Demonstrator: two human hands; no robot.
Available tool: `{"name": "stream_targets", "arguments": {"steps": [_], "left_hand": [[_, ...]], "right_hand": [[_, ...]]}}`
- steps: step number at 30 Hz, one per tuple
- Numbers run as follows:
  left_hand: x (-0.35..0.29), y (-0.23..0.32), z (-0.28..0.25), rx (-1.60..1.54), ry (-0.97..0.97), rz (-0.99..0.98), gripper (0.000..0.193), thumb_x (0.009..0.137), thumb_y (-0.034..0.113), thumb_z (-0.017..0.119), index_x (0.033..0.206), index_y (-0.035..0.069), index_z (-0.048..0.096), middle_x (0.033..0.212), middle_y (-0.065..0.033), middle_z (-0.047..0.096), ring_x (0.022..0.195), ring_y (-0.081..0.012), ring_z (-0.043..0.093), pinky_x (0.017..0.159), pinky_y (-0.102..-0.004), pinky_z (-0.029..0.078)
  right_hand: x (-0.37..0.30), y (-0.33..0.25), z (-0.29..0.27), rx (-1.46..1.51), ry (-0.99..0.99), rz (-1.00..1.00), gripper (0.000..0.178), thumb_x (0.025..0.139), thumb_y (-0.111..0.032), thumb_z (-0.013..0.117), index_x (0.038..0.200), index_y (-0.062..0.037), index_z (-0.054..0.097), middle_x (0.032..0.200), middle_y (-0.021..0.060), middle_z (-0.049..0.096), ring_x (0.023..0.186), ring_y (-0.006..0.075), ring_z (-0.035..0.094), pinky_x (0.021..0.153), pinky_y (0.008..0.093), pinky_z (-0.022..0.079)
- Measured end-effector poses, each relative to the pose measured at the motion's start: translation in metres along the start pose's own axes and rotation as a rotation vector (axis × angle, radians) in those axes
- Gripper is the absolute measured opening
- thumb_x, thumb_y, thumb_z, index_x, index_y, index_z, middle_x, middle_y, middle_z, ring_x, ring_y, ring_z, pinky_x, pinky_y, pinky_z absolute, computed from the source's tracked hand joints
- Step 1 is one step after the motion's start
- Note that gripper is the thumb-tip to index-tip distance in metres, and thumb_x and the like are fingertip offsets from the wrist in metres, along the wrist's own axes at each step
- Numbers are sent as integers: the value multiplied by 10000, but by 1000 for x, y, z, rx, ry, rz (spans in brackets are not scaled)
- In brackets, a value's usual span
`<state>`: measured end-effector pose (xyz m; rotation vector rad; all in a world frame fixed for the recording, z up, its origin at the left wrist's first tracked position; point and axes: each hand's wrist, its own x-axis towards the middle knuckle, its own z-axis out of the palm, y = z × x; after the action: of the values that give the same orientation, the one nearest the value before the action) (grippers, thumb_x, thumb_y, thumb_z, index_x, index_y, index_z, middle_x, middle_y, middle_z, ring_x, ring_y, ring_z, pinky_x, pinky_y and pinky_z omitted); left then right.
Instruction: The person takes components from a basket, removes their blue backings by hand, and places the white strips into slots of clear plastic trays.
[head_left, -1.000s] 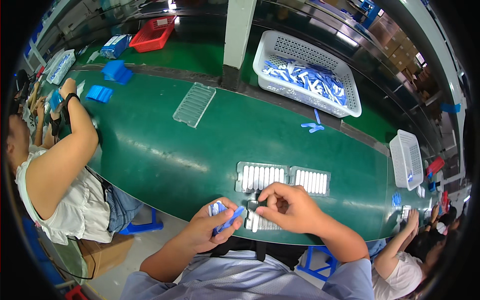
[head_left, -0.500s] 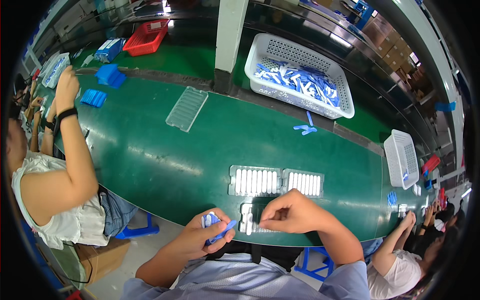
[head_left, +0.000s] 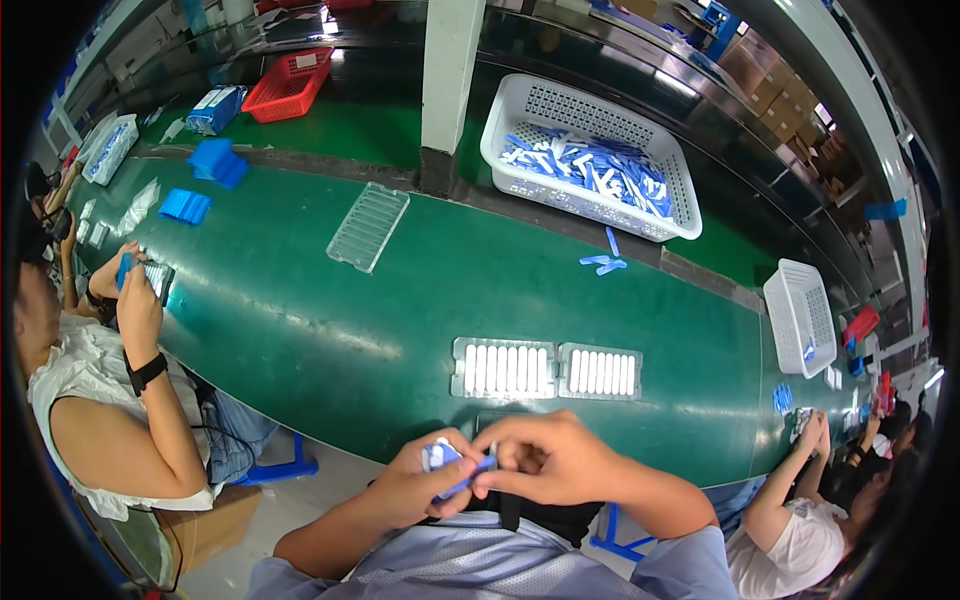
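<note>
1. As the head view shows, the left hand [head_left: 415, 490] closes around blue-and-white strips [head_left: 440, 458], probably bunched so none scatter.
2. Two clear trays [head_left: 459, 385] of white strips [head_left: 503, 369] sit on the bench [head_left: 400, 300], apparently within reach.
3. The right hand [head_left: 550, 458] curls by one blue strip [head_left: 485, 466]; whether it grips, I cannot tell.

Plastic over a glossy bench [head_left: 270, 310]
From here the held blue strips [head_left: 485, 465] look smooth plastic, the far tray [head_left: 368, 229] clear and shiny, the shirt [head_left: 470, 560] finely textured cloth.
</note>
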<state>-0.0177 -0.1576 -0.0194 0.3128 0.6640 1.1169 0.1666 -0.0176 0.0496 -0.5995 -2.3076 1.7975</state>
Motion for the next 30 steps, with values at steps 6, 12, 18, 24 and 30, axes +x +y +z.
{"name": "stream_targets", "arguments": {"steps": [6,12,18,24,30], "left_hand": [[-3,4,10,74,-66,36,175,1053,200,587,1105,35,558,924,-189,668,509,-88,478,417,-244,284],[-2,3,-2,10,48,38,181,1041,190,602,1129,34,571,927,-177,656,489,-89,452,418,-243,270],[-2,0,-4,-29,47,25,190,1041,205,605,1139,46,567,926,-164,649,479,-85,427,417,-243,251],[4,0,3,0,7,17,167,1034,188,615,1122,54,567,925,-185,671,510,-102,517,435,-232,322],[8,-5,30,256,-90,51,181,1053,184,585,1143,27,565,942,-139,697,590,-82,572,487,-217,410]], "right_hand": [[-7,26,-28,355,372,135,81,946,-95,726,937,-16,741,743,-11,710,657,15,595,575,209,456],[-32,37,7,-781,389,-295,118,834,-182,799,876,-81,757,683,48,625,596,242,610,550,371,489],[-53,26,18,-767,218,-68,343,872,-282,769,1145,-76,751,752,34,532,722,211,576,670,359,447],[-54,24,13,-358,356,-65,398,883,-233,775,1246,-84,711,771,31,552,708,190,551,677,322,433],[-42,38,13,-31,461,-138,173,853,-82,798,1025,-66,789,709,59,665,590,145,587,544,273,436]]}}
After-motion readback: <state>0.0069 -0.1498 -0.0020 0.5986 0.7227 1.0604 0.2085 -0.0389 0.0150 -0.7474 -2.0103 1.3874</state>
